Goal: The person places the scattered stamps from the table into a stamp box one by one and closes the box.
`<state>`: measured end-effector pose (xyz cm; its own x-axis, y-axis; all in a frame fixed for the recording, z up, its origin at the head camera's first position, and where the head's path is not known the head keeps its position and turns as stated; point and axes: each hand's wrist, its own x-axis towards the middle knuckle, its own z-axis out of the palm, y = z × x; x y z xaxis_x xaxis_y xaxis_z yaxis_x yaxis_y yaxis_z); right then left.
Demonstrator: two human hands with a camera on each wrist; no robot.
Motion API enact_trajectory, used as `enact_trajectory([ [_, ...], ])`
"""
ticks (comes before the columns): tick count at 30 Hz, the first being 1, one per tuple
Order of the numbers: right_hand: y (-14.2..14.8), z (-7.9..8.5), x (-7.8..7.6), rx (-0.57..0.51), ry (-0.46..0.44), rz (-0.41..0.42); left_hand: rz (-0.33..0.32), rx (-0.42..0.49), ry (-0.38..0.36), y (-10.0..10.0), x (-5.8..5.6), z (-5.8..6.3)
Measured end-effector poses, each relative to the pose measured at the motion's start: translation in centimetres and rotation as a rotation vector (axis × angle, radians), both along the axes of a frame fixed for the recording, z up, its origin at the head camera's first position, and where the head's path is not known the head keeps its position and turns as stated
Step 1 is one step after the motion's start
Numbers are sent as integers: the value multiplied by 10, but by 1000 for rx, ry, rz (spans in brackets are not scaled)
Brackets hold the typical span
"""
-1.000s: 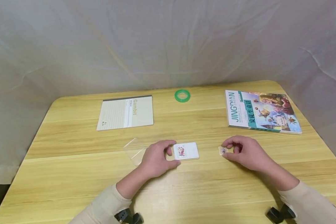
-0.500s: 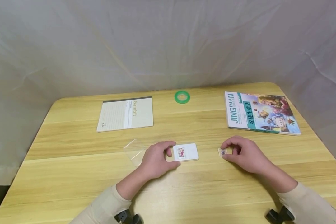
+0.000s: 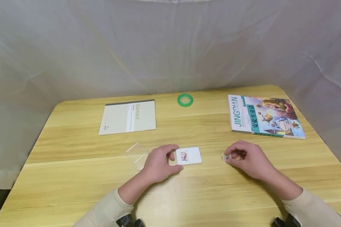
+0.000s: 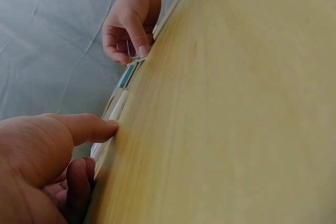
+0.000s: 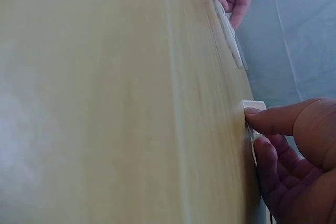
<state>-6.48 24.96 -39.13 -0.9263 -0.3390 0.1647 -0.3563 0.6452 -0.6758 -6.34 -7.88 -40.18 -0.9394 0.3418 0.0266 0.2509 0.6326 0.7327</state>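
Observation:
My left hand (image 3: 158,164) grips a flat white rectangular case (image 3: 194,155) by its near and far edges, thumb nearest me. A small stamp-like picture (image 3: 184,156) lies on the case's left part. To the right, thumb and fingers of my right hand (image 3: 251,160) pinch a small thin square (image 3: 224,158) with a dark printed figure. In the right wrist view the square (image 5: 254,104) looks pale, its lower part covered by the fingers. A clear plastic sheet or lid (image 3: 135,155) lies left of my left hand, partly hidden behind it.
A lined notebook (image 3: 117,118) lies at the back left of the wooden table (image 3: 193,195). Behind the case is a green tape roll (image 3: 185,100). At the back right rests a thick colourful book (image 3: 267,118). Grey cloth (image 3: 170,47) hangs behind the table.
The small square in my right hand has tipped, its right side now lifted. My left hand keeps its place on the white case. The head view has shifted slightly.

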Motion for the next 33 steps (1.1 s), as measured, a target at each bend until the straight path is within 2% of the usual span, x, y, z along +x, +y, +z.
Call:
enact_trajectory([
  [5,-1,0,0,-22,30,28,0,-3,3,0,0,0],
  [9,-2,-1,0,-22,13,30,-2,-1,6,0,0,0],
  [16,-6,1,-1,-62,-66,18,-7,-1,3,0,0,1],
  [25,-22,4,-6,-160,-218,4,-7,-5,-4,0,0,0],
  [33,-40,7,-12,-208,-276,16,-8,-5,-2,0,0,0],
])
